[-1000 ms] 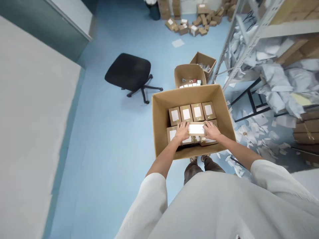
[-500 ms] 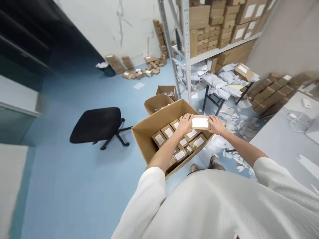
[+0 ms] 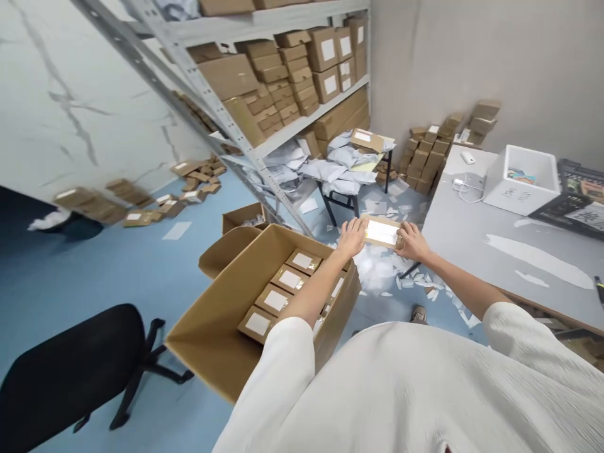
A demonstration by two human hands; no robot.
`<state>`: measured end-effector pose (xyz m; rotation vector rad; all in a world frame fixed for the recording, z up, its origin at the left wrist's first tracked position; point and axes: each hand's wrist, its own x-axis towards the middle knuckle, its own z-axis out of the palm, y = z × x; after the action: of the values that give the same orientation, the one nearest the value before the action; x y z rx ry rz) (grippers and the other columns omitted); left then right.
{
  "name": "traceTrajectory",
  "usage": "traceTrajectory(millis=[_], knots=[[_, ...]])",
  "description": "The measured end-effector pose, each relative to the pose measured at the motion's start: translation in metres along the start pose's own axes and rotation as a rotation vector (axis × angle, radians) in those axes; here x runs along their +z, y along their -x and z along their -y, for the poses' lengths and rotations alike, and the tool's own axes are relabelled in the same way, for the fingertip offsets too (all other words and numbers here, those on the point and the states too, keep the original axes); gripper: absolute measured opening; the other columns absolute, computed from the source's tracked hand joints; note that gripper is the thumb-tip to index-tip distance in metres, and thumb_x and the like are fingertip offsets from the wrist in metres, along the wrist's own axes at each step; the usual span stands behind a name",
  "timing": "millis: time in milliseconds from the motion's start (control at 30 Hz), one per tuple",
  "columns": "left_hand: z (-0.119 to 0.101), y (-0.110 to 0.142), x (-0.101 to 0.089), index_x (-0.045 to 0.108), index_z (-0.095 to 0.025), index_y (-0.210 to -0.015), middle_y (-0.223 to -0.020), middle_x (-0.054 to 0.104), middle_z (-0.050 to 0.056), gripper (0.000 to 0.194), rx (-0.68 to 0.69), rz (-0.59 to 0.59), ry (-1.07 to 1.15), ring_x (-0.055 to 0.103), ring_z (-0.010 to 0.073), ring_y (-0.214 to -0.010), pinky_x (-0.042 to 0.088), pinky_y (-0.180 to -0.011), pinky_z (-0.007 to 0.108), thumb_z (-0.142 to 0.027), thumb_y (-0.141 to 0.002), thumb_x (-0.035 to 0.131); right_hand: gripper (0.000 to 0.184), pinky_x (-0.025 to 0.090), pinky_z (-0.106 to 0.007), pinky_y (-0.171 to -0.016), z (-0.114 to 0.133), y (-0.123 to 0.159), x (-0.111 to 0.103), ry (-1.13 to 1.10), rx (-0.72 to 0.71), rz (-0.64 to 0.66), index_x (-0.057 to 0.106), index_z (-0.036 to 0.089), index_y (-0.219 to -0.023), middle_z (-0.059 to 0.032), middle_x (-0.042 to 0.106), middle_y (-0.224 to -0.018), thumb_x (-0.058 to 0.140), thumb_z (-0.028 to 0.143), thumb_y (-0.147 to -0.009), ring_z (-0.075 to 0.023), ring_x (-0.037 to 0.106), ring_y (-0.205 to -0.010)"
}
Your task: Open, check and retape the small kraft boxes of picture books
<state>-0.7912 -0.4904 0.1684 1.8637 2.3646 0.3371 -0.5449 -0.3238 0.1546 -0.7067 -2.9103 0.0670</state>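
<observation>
Labelled box [image 3: 382, 233] is held between outstretched left hand [image 3: 352, 238] and right hand [image 3: 412, 242].

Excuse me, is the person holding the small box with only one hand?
No, the left hand and right hand grip the box at opposite ends.

The head camera looks forward and steeply down over the wearer's shirt [image 3: 401, 390]. The left hand [image 3: 352, 238] and right hand [image 3: 412, 241] show near, around mid-frame; shelf [image 3: 274, 22] and wall [image 3: 472, 56] stand farther off.
</observation>
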Motion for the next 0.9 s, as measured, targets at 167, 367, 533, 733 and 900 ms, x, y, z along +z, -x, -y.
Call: traceTrajectory(millis=[167, 367, 533, 733, 900], knots=[[-0.081, -0.079, 0.026, 0.033, -0.026, -0.173, -0.176, 0.038, 0.016, 0.078, 0.02, 0.03, 0.018, 0.037, 0.0357, -0.161, 0.033, -0.131, 0.054, -0.019, -0.098, 0.055, 0.064, 0.055, -0.052, -0.106, -0.093, 0.036, 0.002, -0.073, 0.238, -0.03, 0.062, 0.02, -0.134, -0.0218, 0.05, -0.154, 0.083, 0.047, -0.08, -0.0429, 0.042, -0.14], [-0.196, -0.154, 0.096, 0.034, -0.022, -0.173, -0.155, 0.061, 0.017, 0.075, 0.092, 0.209, 0.189, 0.058, 0.0332, -0.145, 0.045, -0.124, 0.049, -0.02, -0.101, 0.053, 0.061, 0.058, -0.052, -0.093, -0.197, 0.084, 0.016, -0.083, 0.51, -0.042, 0.06, 0.022, -0.133, -0.0209, 0.052, -0.145, 0.077, 0.051, -0.082, -0.0437, 0.043, -0.132], [-0.279, -0.196, 0.156, 0.038, -0.022, -0.171, -0.157, 0.062, 0.017, 0.074, 0.21, 0.348, 0.3, 0.06, 0.0314, -0.146, 0.048, -0.123, 0.048, -0.019, -0.099, 0.057, 0.053, 0.059, -0.052, -0.087, -0.262, 0.126, 0.031, -0.191, 0.638, -0.106, 0.061, 0.026, -0.122, -0.0173, 0.055, -0.135, 0.079, 0.05, -0.077, -0.0431, 0.048, -0.128], [-0.338, -0.233, 0.194, 0.037, -0.016, -0.172, -0.167, 0.054, 0.019, 0.076, 0.302, 0.483, 0.323, 0.055, 0.0322, -0.152, 0.047, -0.125, 0.046, -0.019, -0.099, 0.058, 0.056, 0.059, -0.05, -0.09, -0.31, 0.16, 0.043, -0.239, 0.804, -0.092, 0.06, 0.024, -0.121, -0.0193, 0.054, -0.14, 0.082, 0.052, -0.077, -0.0441, 0.047, -0.133], [-0.355, -0.251, 0.213, 0.029, -0.019, -0.176, -0.175, 0.045, 0.016, 0.087, 0.311, 0.522, 0.357, 0.047, 0.0294, -0.16, 0.044, -0.129, 0.046, -0.016, -0.094, 0.059, 0.065, 0.055, -0.053, -0.099, -0.326, 0.168, 0.052, -0.187, 0.896, -0.06, 0.06, 0.021, -0.131, -0.0227, 0.052, -0.144, 0.08, 0.057, -0.081, -0.0443, 0.048, -0.131]])
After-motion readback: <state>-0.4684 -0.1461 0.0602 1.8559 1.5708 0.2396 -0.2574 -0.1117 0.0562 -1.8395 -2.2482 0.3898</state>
